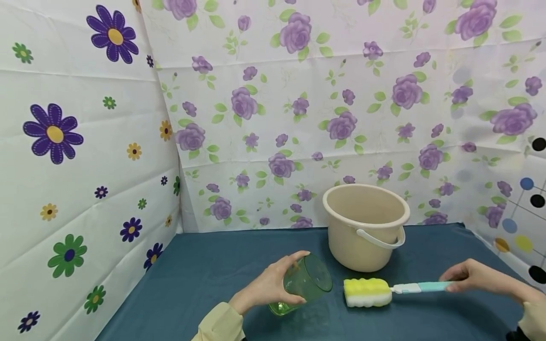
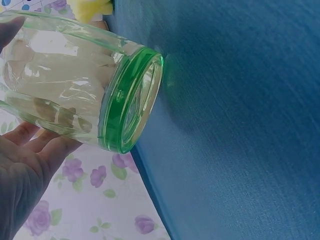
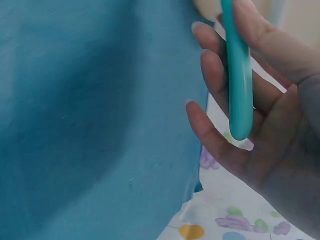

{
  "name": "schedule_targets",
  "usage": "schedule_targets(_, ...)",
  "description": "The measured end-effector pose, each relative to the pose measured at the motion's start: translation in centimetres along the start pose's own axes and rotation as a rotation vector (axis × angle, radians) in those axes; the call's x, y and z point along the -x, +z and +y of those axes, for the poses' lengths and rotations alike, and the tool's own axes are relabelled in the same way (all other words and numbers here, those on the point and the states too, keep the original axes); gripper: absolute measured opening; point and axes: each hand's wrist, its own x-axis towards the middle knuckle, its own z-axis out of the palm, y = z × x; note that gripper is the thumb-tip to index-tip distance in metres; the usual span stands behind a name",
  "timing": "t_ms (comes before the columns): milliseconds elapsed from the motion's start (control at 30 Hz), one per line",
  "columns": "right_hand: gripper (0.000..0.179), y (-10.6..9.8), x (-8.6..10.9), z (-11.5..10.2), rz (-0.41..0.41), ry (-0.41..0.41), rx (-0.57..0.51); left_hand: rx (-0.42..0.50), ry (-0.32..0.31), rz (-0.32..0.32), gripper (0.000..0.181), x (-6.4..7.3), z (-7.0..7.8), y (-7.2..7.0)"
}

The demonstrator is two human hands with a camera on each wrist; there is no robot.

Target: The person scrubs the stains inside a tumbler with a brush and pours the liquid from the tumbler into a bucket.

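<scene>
Fingers (image 1: 294, 258) of the left hand (image 1: 268, 286) wrap the tilted glass (image 1: 304, 284); right-hand fingers (image 3: 215, 75) curl around the brush handle (image 3: 237, 75).

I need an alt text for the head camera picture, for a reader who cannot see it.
A person's left hand grips a tilted green glass while the right hand holds the teal handle of a yellow sponge brush over a blue tablecloth. A beige bucket stands behind them, before floral sheets.
</scene>
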Motion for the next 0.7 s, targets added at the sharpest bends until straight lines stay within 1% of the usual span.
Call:
schedule_targets(67, 0.023, 0.3, 0.0, 0.7, 0.002, -0.019, 0.009, -0.001, 0.001, 0.000, 0.088, 0.0, 0.0, 0.0)
schedule_targets(100, 0.022, 0.5, 0.0, 1.0, 0.017, -0.016, 0.028, 0.001, 0.001, 0.000, 0.088, 0.0, 0.0, 0.0)
schedule_targets(233, 0.018, 1.2, 0.3, 1.8, 0.088, 0.036, 0.122, 0.002, 0.003, 0.007, 0.088, 0.0, 0.0, 0.1)
schedule_targets(367, 0.016, 1.8, 0.7, 2.4, 0.120, 0.062, 0.169, 0.001, 0.003, 0.009, 0.088, 0.1, 0.0, 0.1)
schedule_targets(533, 0.018, 2.4, 0.8, 2.6, 0.152, 0.053, 0.221, -0.001, -0.003, 0.010, 0.088, 0.2, 0.1, 0.1)
schedule_targets(700, 0.023, 2.7, 0.6, 2.5, 0.181, 0.118, 0.274, -0.006, 0.008, 0.014, 0.088, 0.1, 0.0, 0.0)
